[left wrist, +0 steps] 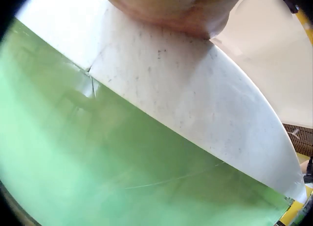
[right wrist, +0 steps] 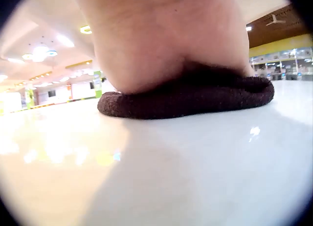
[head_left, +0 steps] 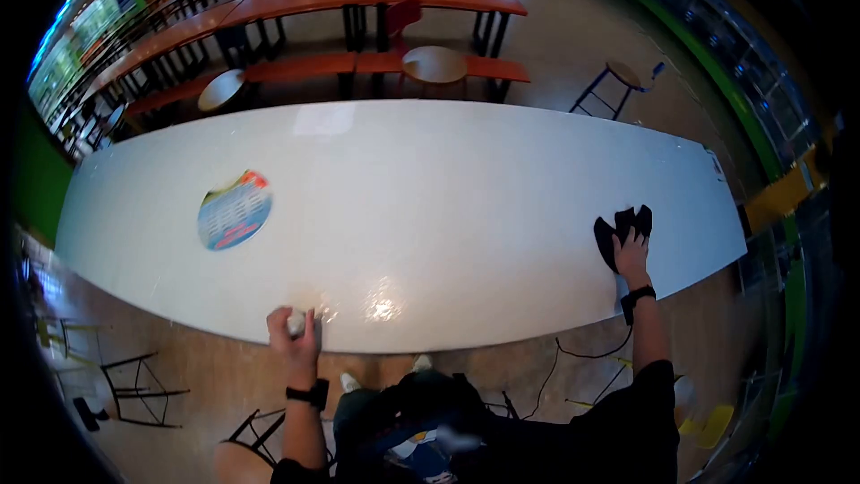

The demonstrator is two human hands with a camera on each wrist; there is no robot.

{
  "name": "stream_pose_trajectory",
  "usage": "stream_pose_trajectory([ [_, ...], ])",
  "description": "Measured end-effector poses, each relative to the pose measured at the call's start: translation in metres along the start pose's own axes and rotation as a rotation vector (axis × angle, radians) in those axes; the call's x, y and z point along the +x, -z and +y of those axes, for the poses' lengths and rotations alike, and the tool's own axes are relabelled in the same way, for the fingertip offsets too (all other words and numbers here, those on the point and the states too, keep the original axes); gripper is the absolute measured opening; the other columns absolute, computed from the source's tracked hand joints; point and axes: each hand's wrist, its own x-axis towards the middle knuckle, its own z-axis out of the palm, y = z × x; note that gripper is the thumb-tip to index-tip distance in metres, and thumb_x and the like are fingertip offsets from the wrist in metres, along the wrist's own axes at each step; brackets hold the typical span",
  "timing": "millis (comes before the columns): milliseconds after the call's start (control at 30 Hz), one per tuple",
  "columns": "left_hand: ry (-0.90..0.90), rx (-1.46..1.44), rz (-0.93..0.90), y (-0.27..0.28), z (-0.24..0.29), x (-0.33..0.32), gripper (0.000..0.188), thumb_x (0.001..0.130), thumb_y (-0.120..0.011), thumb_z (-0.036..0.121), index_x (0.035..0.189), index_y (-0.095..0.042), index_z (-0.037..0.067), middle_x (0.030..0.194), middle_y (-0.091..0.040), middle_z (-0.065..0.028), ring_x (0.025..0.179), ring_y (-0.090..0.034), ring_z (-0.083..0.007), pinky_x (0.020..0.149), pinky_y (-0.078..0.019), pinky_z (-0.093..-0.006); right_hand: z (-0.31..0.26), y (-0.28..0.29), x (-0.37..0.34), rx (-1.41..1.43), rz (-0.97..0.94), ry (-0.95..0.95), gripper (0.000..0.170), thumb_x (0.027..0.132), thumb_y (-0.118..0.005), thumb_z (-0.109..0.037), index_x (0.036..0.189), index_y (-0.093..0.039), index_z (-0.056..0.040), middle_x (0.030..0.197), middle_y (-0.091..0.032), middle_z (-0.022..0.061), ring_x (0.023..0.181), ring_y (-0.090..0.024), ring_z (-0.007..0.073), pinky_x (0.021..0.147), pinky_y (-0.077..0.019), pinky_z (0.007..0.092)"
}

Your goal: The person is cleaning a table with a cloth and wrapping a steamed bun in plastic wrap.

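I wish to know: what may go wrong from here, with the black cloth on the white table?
The cable running from the right wristband could snag if the right grip carries the black cloth farther away. The whitish object in the left grip might drop, being near the edge of the white table. The rounded printed card might slide if the cloth sweeps into it.

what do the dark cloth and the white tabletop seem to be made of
Dark cloth: probably terry or microfibre, matt, judging by its fuzzy edge. White tabletop: smooth and glossy, reflecting the lights; maybe laminate or stone, the look leaves it open.
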Motion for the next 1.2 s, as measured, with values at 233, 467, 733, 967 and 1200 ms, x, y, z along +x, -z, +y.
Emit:
stream_pose_trajectory([
  [233,0.040,0.112,0.108,-0.002,-0.001,-0.005,0.032,0.079,-0.073,0.001,0.107,-0.057,0.004,0.114,-0.044,-0.0173,0.097,-0.049,-0.0300,0.082,-0.0440,-0.0373,-0.165,0.047,-0.112,0.166,0.034,0.288,0.082,0.087,-0.057,-0.056,0.140,-0.037,0.0039,0.140,-0.038,0.0337,0.133,-0.028,0.0532,0.109,-0.0253,0.0599],
  [467,0.389,-0.294,0.083,0.016,0.002,0.013,0.031,0.089,-0.067,0.009,0.116,-0.052,0.005,0.116,-0.042,-0.0150,0.099,-0.052,-0.0217,0.079,-0.0478,-0.0293,-0.343,0.092,-0.221,0.328,0.087,0.584,0.074,0.087,-0.058,-0.051,0.136,-0.044,0.0029,0.140,-0.039,0.0333,0.135,-0.028,0.0520,0.110,-0.0219,0.0604],
  [733,0.971,-1.145,-0.204,0.067,-0.042,0.028,0.035,0.081,-0.055,-0.011,0.112,-0.053,0.007,0.100,-0.058,-0.0113,0.098,-0.060,-0.0223,0.092,-0.0504,-0.0367,-0.375,0.106,-0.278,0.699,0.087,0.671,0.049,0.083,-0.065,-0.025,0.127,-0.055,-0.0047,0.135,-0.049,0.0233,0.133,-0.035,0.0452,0.111,-0.0267,0.0554],
  [967,0.950,-1.172,-0.397,0.110,-0.030,0.001,0.014,0.082,-0.060,-0.003,0.088,-0.053,0.008,0.094,-0.053,-0.0054,0.088,-0.056,-0.0169,0.076,-0.0487,-0.0305,-0.260,0.078,-0.236,0.601,0.164,0.352,0.046,0.086,-0.065,-0.021,0.128,-0.055,-0.0060,0.131,-0.053,0.0214,0.131,-0.039,0.0427,0.110,-0.0312,0.0502],
  [1200,1.261,-0.952,-0.717,0.097,-0.040,-0.023,0.018,0.088,-0.065,0.012,0.102,-0.059,0.003,0.067,-0.058,-0.0050,0.059,-0.054,-0.0137,0.057,-0.0428,-0.0265,-0.118,0.036,-0.175,0.414,0.273,-0.052,0.048,0.092,-0.061,-0.034,0.131,-0.054,-0.0069,0.133,-0.052,0.0252,0.129,-0.042,0.0427,0.107,-0.0352,0.0494],
])
